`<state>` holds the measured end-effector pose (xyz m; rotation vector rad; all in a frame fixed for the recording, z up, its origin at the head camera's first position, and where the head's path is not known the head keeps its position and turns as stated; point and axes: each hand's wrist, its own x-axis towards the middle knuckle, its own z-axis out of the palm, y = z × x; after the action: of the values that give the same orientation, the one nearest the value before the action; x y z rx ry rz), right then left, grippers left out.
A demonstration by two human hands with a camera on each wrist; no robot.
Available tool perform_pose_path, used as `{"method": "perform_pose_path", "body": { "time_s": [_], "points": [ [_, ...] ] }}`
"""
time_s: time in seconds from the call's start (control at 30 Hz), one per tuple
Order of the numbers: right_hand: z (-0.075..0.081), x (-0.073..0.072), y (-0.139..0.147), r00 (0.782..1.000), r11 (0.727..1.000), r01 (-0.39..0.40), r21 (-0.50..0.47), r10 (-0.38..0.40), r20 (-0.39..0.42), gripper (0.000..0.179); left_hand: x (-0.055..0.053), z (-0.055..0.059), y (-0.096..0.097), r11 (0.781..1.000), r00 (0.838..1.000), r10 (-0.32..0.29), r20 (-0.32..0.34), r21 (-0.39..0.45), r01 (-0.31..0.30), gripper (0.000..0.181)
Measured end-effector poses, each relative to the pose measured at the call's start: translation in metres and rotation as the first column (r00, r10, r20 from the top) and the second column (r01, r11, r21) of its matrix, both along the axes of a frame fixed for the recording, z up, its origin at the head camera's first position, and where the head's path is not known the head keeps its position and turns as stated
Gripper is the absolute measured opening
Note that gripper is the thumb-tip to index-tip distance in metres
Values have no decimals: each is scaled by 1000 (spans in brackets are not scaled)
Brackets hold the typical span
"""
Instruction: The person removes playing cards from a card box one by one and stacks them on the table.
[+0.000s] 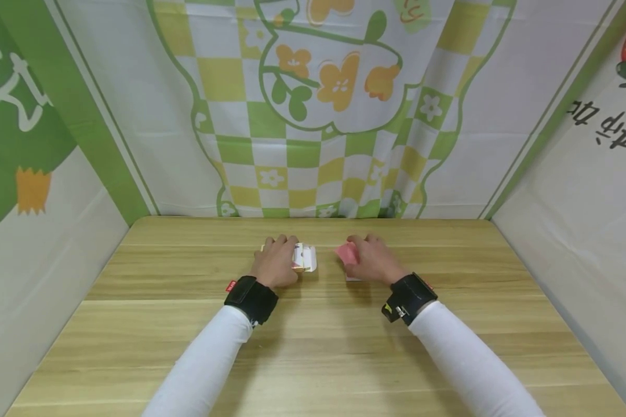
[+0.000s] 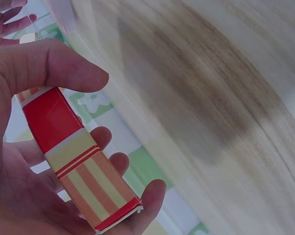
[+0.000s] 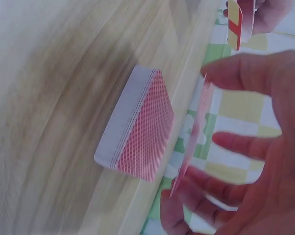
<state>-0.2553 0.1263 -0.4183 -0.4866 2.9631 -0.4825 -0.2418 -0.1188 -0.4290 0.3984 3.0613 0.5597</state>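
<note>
My left hand (image 1: 275, 263) grips a small card box (image 2: 84, 161), with the thumb on one side and the fingers on the other. The box is red and cream with striped sides, and a white flap at its end sticks out toward the right in the head view. To the right, my right hand (image 1: 377, 259) pinches a thin playing card (image 3: 194, 129) by its edges, between thumb and fingertips; whether it is a single card I cannot tell. A deck of cards (image 3: 142, 127) with red patterned backs lies on the table beside and below that hand, apart from the pinched card.
A wooden table (image 1: 313, 359) carries everything. Behind it hangs a green-and-yellow checked curtain (image 1: 302, 156), meeting the table's back edge. White printed fabric walls (image 1: 579, 202) close off the left and right sides.
</note>
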Motion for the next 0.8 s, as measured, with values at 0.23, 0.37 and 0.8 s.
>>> {"method": "perform_pose_path", "body": {
  "time_s": [0.23, 0.37, 0.8],
  "points": [
    [-2, 1, -3, 995, 996, 93, -5, -93, -37, 55, 0, 3, 0, 1000, 1000, -4, -24, 3, 4, 66],
    [-4, 2, -5, 991, 992, 122, 23, -121, -50, 52, 0, 4, 0, 1000, 1000, -2, -23, -2, 2, 67],
    [-11, 2, -10, 982, 987, 159, 34, -155, -105, 45, -2, 2, -4, 1000, 1000, 7, -16, -8, -8, 69]
  ]
}}
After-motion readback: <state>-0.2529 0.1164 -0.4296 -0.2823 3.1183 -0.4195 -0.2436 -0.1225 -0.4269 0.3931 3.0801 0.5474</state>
